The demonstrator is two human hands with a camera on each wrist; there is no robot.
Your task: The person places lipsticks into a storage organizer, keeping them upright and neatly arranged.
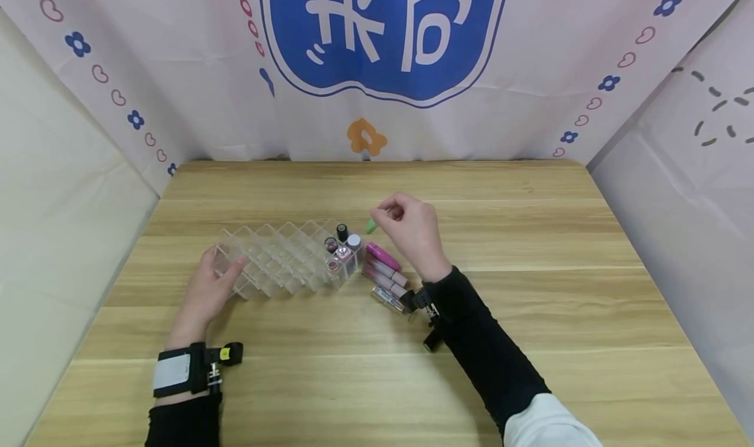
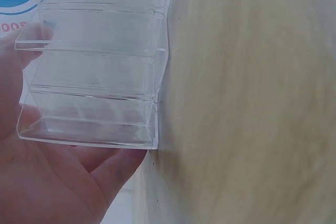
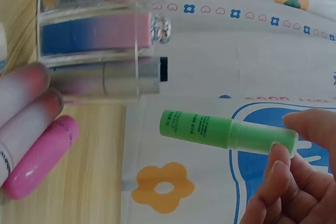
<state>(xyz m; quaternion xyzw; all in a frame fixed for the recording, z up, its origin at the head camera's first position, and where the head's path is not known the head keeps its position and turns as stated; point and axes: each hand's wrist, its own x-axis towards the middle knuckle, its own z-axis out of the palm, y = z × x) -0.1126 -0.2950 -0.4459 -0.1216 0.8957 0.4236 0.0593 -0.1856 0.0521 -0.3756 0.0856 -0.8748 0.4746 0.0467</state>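
Wood-grain table (image 1: 318,381), printed white backdrop (image 1: 194,93), clear organizer (image 1: 279,260), green tube (image 3: 202,129)

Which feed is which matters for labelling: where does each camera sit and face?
Head: on the head, facing forward and down at the table; left hand, right hand, sleeves show.
Left wrist: worn there, facing the clear organizer; left hand shows.
Right wrist: worn there, facing the green tube; right hand shows.
Head and right wrist share the green tube.

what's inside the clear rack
Several tubes stand in the rack, at its right end. The left hand covers part of the other end; what's there is hidden.
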